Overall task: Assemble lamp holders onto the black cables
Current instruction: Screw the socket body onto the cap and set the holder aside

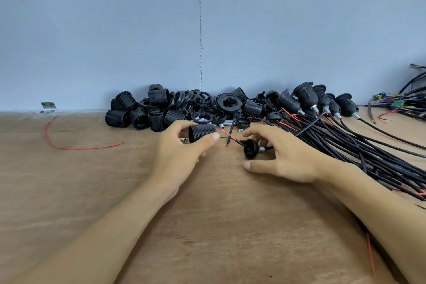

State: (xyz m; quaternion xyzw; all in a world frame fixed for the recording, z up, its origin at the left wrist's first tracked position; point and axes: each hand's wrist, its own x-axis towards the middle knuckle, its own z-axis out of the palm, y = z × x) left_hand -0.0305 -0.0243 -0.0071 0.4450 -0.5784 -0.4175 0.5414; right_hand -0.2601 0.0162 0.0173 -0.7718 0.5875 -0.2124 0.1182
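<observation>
Desk (207, 226): left hand (177, 157) pinches threaded lamp holder shell (201, 132), likely light and rigid; right hand (283, 157) spread over cap (251, 148). Thin wires (222, 132) look flimsy: grip ribbed shell, not wires.

Table (92, 191) is bare wood, plywood by the look of it: matt, grain showing, a bit scuffed. The holder (201, 132) is black plastic with a ribbed, threaded skin and a dull sheen, same as the pile (184, 108). The cap (251, 148) is smoother black plastic. Cables (357, 150) have a matt black jacket, and the loose wire (69, 145) has red, slightly glossy insulation. Nipples (302, 112) and the bracket (48, 105) are shiny bare metal. Wall (138, 30) is flat matt paint with a rough seam.
</observation>
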